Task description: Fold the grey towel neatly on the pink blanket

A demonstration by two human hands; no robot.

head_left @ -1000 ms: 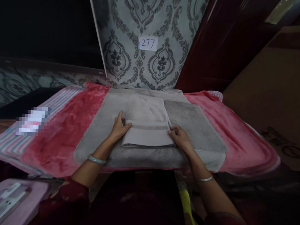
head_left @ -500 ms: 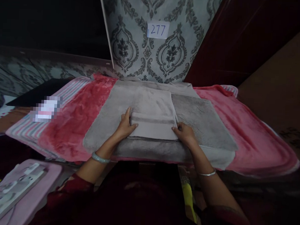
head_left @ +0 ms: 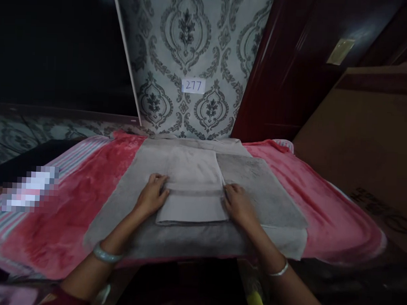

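Observation:
A pale grey plush cloth (head_left: pixel 192 210), folded into a small rectangle with a band across it, lies on top of a larger spread grey fleece piece (head_left: pixel 276 196). My left hand (head_left: pixel 151 196) rests against the folded part's left edge, its thumb and fingers apart. Along the right edge lies my right hand (head_left: pixel 239 203), fingers loosely bent and touching the cloth; its thumb is partly hidden. Neither hand lifts the fabric. The cloth's front fold shows stacked layers.
A pink plush blanket (head_left: pixel 335 216) with a striped border covers the surface beneath. Behind stands a patterned wall with a paper marked 277 (head_left: pixel 193 85). A dark screen (head_left: pixel 59 47) is at the left, a cardboard box (head_left: pixel 369 146) at the right.
My view has tilted up, so the cloth sits lower. Both hands have slid from near the folded cloth's front corners farther back along its sides; the right hand's pinch has loosened.

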